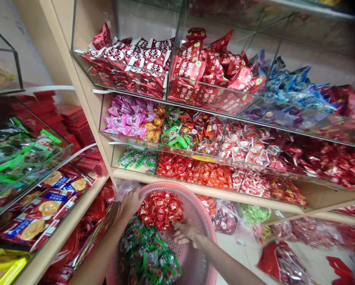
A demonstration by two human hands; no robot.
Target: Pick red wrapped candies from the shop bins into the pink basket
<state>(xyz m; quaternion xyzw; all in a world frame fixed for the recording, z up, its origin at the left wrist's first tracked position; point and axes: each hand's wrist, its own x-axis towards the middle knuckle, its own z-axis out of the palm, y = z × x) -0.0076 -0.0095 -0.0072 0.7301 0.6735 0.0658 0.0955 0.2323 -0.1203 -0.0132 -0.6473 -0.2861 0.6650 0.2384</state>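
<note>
Fingers of the right hand (185, 233) curl loosely against the near edge of a heap of red sweets (161, 209); whether any sweet is pinched I cannot tell. The left hand (132, 202) is closed over the far-left rim of the pink basket (193, 209), just beside the same heap. The heap lies between the two hands, slightly beyond the right one, a rounded pile with no clear long axis or pointing end. Green-wrapped sweets (148, 253) fill the basket's near side. Glass bins (133, 158) of sweets rise on the shelves behind.
</note>
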